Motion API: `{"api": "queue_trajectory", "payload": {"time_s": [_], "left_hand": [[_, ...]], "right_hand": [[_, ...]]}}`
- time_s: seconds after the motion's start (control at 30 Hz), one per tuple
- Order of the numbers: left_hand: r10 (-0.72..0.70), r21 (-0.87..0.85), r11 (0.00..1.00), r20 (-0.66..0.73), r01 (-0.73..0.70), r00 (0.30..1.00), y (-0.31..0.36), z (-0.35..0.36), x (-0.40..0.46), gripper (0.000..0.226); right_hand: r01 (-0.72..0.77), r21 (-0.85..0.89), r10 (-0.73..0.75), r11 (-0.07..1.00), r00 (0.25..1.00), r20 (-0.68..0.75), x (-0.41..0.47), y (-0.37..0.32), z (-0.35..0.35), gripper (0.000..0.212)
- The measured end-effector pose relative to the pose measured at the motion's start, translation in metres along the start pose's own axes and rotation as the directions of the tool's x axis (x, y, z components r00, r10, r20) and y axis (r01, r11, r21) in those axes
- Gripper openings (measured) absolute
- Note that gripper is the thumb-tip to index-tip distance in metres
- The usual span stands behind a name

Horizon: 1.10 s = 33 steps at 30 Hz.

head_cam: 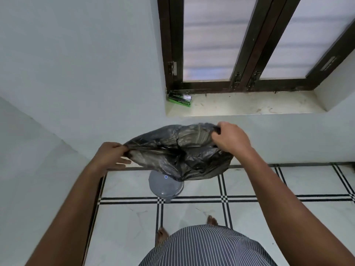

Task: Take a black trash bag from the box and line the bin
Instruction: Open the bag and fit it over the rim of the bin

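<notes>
A crumpled black trash bag is stretched in the air between my two hands. My left hand pinches its left edge. My right hand grips its upper right edge, a little higher. Below the bag stands a grey round bin with its lid shut on the tiled floor; the bag hides the bin's far part. The green and black bag box lies at the left end of the window sill, above and behind the bag.
A white wall runs along the left and under the window sill. A dark-framed window rises above the sill. My bare feet stand on white floor tiles with black lines, just in front of the bin.
</notes>
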<state>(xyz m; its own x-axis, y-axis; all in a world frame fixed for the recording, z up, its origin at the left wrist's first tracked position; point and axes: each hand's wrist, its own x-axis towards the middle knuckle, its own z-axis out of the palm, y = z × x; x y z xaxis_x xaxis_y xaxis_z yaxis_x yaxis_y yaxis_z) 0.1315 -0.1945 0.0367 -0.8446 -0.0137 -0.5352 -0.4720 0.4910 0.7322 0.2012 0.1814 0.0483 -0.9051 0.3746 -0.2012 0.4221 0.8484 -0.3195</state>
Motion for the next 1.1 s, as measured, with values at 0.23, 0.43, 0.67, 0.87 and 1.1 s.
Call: {"api": "queue_trajectory", "payload": {"time_s": [0.23, 0.43, 0.67, 0.87, 1.1], "left_hand": [[0.053, -0.402, 0.912, 0.305, 0.078, 0.951, 0.008, 0.036, 0.005, 0.031], [0.03, 0.37, 0.91, 0.389, -0.186, 0.921, 0.031, 0.031, 0.006, 0.031], [0.729, 0.665, 0.66, -0.456, -0.35, 0.51, 0.1, 0.014, -0.023, 0.029], [0.715, 0.765, 0.426, 0.041, -0.483, 0.697, 0.037, 0.024, 0.011, 0.031], [0.288, 0.581, 0.794, -0.099, -0.18, 0.953, -0.005, -0.001, 0.047, 0.041]], "right_hand": [[-0.092, 0.659, -0.229, 0.747, 0.895, 0.384, -0.017, -0.025, 0.01, 0.043], [0.123, 0.053, -0.133, 0.991, 0.935, 0.329, -0.01, -0.038, 0.004, 0.048], [0.531, 0.137, -0.221, 0.836, 0.555, -0.802, -0.019, -0.068, -0.034, 0.035], [0.33, -0.117, -0.277, 0.937, 0.903, 0.329, 0.002, -0.024, 0.031, 0.032], [0.017, 0.169, -0.011, 0.986, 0.999, -0.039, 0.008, -0.016, 0.038, 0.027]]}}
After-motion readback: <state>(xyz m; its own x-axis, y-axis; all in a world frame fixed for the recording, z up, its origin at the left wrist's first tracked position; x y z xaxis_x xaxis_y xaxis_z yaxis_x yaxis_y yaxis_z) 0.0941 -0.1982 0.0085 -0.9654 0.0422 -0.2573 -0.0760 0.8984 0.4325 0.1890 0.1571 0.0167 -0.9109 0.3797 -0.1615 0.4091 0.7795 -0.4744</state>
